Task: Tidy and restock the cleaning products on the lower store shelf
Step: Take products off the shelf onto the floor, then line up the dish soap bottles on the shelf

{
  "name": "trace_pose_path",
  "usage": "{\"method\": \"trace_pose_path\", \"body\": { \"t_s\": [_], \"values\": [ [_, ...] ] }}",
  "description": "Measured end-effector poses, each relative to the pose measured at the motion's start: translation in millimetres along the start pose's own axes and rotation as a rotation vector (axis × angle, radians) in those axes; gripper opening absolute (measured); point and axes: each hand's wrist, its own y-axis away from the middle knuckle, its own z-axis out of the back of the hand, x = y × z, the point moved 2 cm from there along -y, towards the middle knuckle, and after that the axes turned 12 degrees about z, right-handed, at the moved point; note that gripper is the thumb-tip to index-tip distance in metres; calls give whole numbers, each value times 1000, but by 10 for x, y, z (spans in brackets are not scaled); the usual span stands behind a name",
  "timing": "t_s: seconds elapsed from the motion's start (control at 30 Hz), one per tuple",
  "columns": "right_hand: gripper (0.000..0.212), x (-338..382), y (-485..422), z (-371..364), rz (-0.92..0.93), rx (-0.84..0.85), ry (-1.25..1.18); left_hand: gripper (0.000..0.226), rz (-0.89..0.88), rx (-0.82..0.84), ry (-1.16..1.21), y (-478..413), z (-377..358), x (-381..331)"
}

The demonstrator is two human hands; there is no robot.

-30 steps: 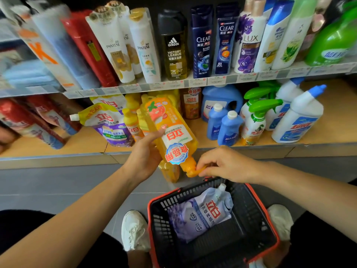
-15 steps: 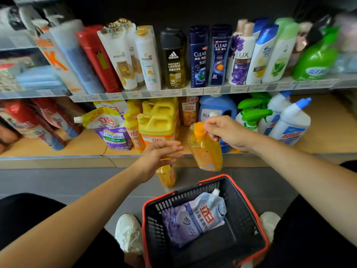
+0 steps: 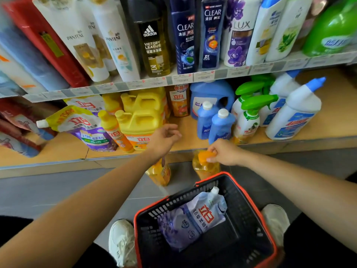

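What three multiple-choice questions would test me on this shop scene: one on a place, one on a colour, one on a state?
1. Where is the pale lavender refill pouch? A) on the upper shelf B) in the basket C) on the floor
2. What colour are the caps on the two small blue bottles? A) red B) black C) white
3. What is the right hand doing? A) gripping the orange detergent bottle by its cap B) hanging empty C) resting flat on the floor
Answers: 1 B, it lies inside the basket; 2 C, both caps show white; 3 A, the hand curls round the orange cap.
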Motion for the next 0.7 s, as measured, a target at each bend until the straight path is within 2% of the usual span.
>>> {"method": "trace_pose_path", "body": {
  "t_s": [0.1, 0.2, 0.37, 0.43, 0.5, 0.57, 0.7],
  "values": [
    [10, -192, -8, -58, 21, 65, 85, 50, -35, -70, 64, -334, -174, -82],
    [26, -342, -21, -66, 12, 54, 114, 60, -107, -101, 97, -635, -297, -159],
    [36, -463, 39, 12, -55, -14, 271, 77, -128, -171, 159, -1022, -444, -285],
    [28, -439, 94, 36, -84, -34, 366, 85, -97, -209, 203, -1146, -488, -302],
    [10, -363, 142, 59, -86, -50, 436, 94, -51, -224, 231, -1239, -510, -300],
    [18, -253, 145, 125, -26, -133, 435, 95, -31, -217, 255, -1320, -515, -267],
    [25, 38, 87, 386, 108, -464, 266, 89, -37, -199, 321, -1404, -534, -174]
  ]
}}
